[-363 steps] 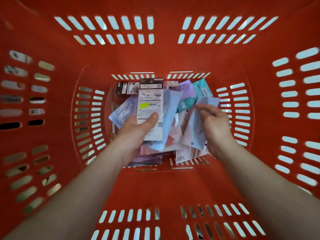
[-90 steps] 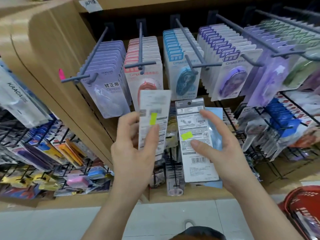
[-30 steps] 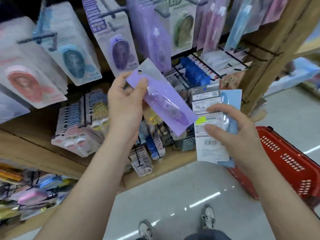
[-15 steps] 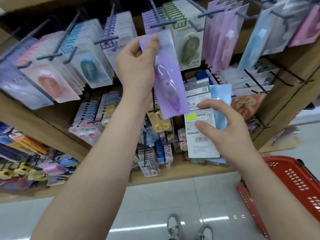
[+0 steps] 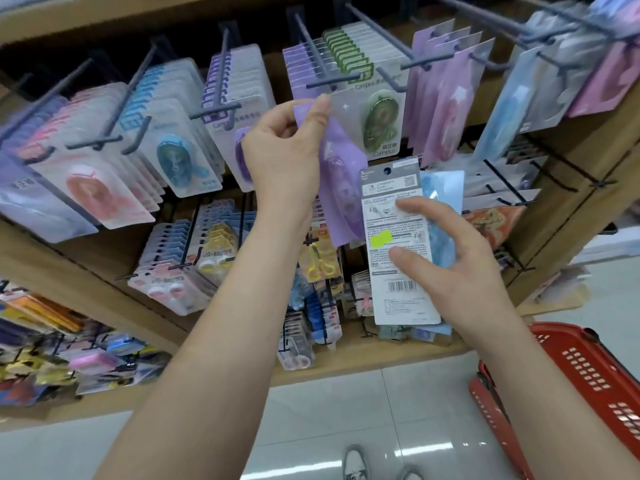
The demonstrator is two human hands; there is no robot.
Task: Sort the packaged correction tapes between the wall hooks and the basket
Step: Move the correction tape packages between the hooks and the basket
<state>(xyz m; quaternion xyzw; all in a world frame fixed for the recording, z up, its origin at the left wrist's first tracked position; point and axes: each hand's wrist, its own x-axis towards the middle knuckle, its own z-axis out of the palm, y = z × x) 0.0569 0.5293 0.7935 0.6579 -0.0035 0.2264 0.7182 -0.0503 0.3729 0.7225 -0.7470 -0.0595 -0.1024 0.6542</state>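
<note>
Our left hand (image 5: pixel 280 157) pinches a purple correction tape pack (image 5: pixel 341 195) just under a centre-frame hook (image 5: pixel 311 51). Our right hand (image 5: pixel 464 271) grips a white-backed pack (image 5: pixel 391 202) and a blue pack (image 5: pixel 445 188).

You hold three in all: one translucent purple correction-tape pack (image 5: pixel 341 188) in your left hand (image 5: pixel 280 150), two in your right hand (image 5: pixel 460 271) (a white printed card (image 5: pixel 391 188), a light-blue pack (image 5: pixel 445 192)). One red slotted basket (image 5: pixel 588 368).

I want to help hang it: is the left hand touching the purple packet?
Touching. The head view shows the left hand pinching the purple packet at its top edge.
</note>
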